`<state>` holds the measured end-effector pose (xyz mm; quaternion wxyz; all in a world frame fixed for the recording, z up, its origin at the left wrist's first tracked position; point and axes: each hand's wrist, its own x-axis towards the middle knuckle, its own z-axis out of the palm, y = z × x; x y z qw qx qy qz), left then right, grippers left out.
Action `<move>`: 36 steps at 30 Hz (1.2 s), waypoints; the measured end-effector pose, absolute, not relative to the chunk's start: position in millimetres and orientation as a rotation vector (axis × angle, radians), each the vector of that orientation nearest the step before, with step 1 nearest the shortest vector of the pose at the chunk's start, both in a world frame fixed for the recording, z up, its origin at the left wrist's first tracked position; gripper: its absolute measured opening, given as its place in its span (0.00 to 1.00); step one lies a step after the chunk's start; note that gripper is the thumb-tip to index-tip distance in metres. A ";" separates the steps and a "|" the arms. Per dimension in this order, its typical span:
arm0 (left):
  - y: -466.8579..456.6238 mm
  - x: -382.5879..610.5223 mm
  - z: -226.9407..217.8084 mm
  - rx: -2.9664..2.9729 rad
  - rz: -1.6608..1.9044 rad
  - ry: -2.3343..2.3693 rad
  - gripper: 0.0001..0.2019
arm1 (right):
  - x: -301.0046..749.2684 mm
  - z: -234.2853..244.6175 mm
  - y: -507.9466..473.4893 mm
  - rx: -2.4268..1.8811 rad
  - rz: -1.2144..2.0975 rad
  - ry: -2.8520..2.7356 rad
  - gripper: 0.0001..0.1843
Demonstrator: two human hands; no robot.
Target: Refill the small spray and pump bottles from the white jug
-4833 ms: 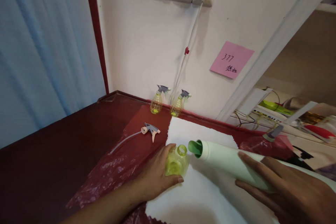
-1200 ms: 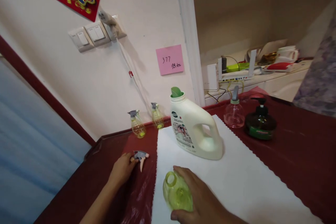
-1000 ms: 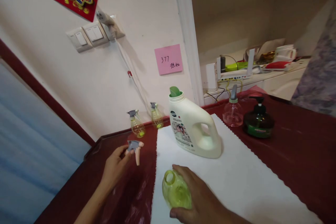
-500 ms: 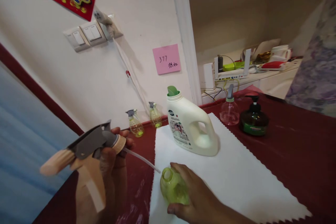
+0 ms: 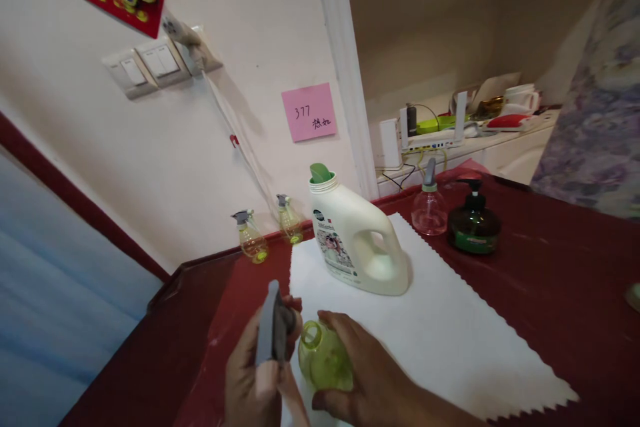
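The dark red desk (image 5: 550, 280) is glossy and hard, and a white cloth (image 5: 450, 340) with a pinked, zigzag edge lies flat across its middle. On the far part of the cloth stands a cream detergent jug (image 5: 357, 240), smooth matt plastic with a moulded handle hole and a green spout cap. To its right, on the bare desk, stand a round dark green pump bottle (image 5: 473, 227) and a clear pink spray bottle (image 5: 429, 210); two small yellow spray bottles (image 5: 250, 240) stand against the wall on the far left

Near the lower edge, the right hand (image 5: 370, 380) wraps a small translucent yellow-green bottle (image 5: 323, 363), bulbous, its open neck tilted up and to the left, resting at the near left edge of the cloth. The left hand (image 5: 255, 380) has its grip closed round a grey trigger sprayer head (image 5: 273, 330), seen edge-on, just beside the bottle's mouth; its dip tube is hidden

Judging from this, the sprayer head is being fitted to the neck. It would go best with the bottle held steady and upright, the tube fed straight into the opening first, and the collar seated square on the thread before turning, since thin plastic threads cross easily
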<state>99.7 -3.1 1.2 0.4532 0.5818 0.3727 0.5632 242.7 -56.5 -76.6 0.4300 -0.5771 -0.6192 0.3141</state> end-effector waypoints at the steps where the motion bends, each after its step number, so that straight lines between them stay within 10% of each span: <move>1: -4.5 99.0 -4.2 1.430 1.348 0.903 0.26 | 242.7 -77.2 -56.0 -1.425 0.775 -1.550 0.54; 17: 1.1 90.0 -19.0 1.688 1.141 0.903 0.15 | 243.2 -85.2 -53.3 -1.292 0.643 -1.571 0.48; 36: -2.2 93.5 -13.6 1.444 1.237 0.939 0.26 | 243.8 -78.4 -55.0 -1.381 0.704 -1.592 0.50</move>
